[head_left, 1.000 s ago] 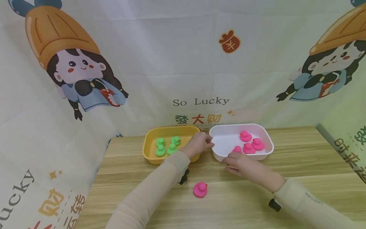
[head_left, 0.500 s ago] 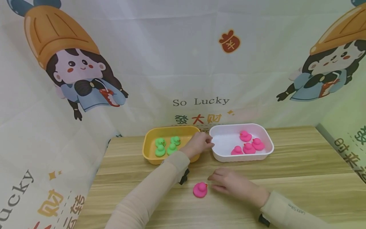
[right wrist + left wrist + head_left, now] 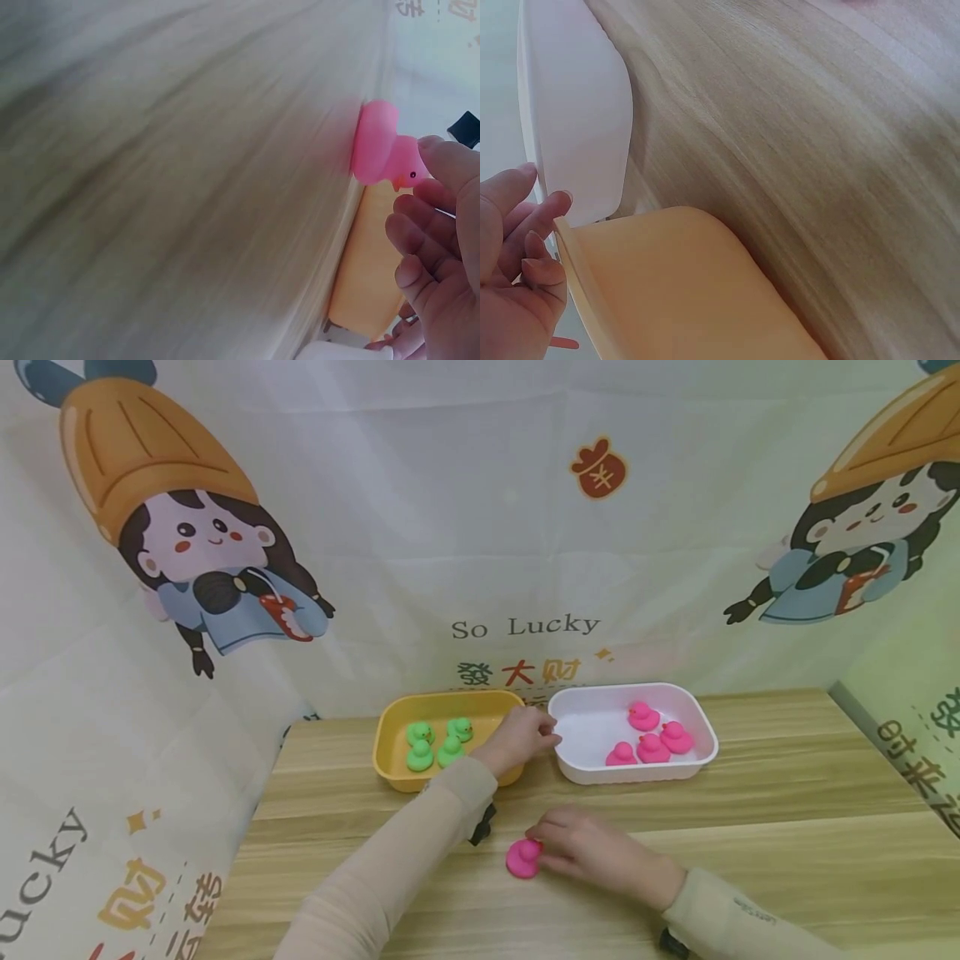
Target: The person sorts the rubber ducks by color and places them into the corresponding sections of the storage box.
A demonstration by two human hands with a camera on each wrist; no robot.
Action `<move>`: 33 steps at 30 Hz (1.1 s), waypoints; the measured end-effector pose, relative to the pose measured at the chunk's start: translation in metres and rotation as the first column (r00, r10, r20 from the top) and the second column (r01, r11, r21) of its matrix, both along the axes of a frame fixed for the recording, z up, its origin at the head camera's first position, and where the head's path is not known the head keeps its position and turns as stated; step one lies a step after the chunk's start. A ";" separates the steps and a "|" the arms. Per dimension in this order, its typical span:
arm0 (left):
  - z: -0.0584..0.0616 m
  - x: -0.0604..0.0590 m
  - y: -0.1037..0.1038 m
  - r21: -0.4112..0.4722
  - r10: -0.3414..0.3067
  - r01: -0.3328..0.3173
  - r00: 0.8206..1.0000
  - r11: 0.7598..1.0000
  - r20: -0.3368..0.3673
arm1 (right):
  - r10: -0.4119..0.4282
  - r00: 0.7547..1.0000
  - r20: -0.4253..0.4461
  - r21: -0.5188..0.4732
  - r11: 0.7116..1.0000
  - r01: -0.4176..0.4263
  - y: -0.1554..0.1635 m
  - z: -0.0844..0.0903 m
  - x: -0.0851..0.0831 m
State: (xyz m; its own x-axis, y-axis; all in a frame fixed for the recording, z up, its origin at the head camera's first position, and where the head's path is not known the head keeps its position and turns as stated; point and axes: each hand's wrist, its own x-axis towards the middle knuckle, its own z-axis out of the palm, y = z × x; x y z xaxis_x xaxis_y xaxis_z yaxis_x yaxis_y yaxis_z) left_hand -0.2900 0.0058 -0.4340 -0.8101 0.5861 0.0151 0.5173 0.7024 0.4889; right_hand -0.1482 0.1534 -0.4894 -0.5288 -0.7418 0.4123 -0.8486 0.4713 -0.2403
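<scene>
My left hand [image 3: 521,737] reaches over the yellow tub's right end. Its thumb and index finger pinch the left rim of the white tub [image 3: 592,774], as the left wrist view shows. On the table, a pink rubber duck [image 3: 521,860] sits upright, beak toward my right hand [image 3: 592,847]. That hand's thumb [image 3: 446,157] and index finger are spread at the duck's head, fingertips right at it, other fingers bent. Several pink rubber ducks [image 3: 654,748] sit in the white tub's right half. Several green rubber ducks [image 3: 420,757] sit in the yellow tub [image 3: 405,781].
The two tubs stand side by side at the back of the wooden table [image 3: 787,793], close to a printed cloth backdrop [image 3: 420,552]. My left forearm [image 3: 397,860] crosses the table just left of the lone duck.
My right hand has come from the white tub's front rim toward me and left, to the lone pink duck. The left hand keeps its place on the white tub.
</scene>
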 end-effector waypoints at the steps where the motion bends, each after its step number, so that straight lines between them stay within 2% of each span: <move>1: 0.000 0.000 0.000 0.000 0.000 0.000 1.000 1.000 0.002 | -0.002 1.000 0.004 0.002 1.000 0.002 -0.001 0.000 0.000; 6: -0.001 0.000 0.001 0.001 0.003 -0.003 1.000 1.000 -0.008 | -0.006 1.000 0.019 0.011 1.000 0.006 -0.007 -0.002 0.000; 15: -0.001 0.000 0.001 -0.012 0.010 -0.010 1.000 1.000 -0.015 | -0.025 1.000 -0.015 0.016 1.000 0.025 -0.010 -0.006 0.000; 27: 0.000 0.002 0.001 0.017 0.018 -0.018 1.000 1.000 0.003 | -0.045 0.993 0.112 0.032 0.999 0.041 0.013 0.007 0.002; 33: -0.001 0.002 0.001 0.021 0.017 -0.017 1.000 1.000 -0.006 | -0.088 0.987 0.135 0.030 0.996 0.085 0.028 0.017 0.000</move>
